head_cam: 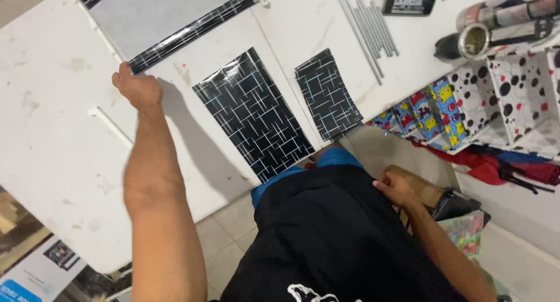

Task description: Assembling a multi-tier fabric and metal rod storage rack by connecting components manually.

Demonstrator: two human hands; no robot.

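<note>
On the white worktop (pixel 52 133), the left hand (pixel 137 87) rests with fingers curled at the lower corner of a grey panel (pixel 157 13) edged in black patterned film, touching that corner. To its right two black film sheets with pale crossing lines lie flat, a large one (pixel 252 114) and a small one (pixel 326 93), just apart. Further right, below the worktop's edge, the right hand (pixel 395 188) lies loosely closed on a brown cardboard piece (pixel 423 188); whether it grips it I cannot tell.

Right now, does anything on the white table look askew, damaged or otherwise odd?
Nothing looks damaged or spilled. The smaller black patterned sheet overhangs the white table edge slightly, with a corner lifting. The metal rods lie in a loose, uneven bundle. The left hand presses the grey panel corner; the right hand is off the table.
</note>
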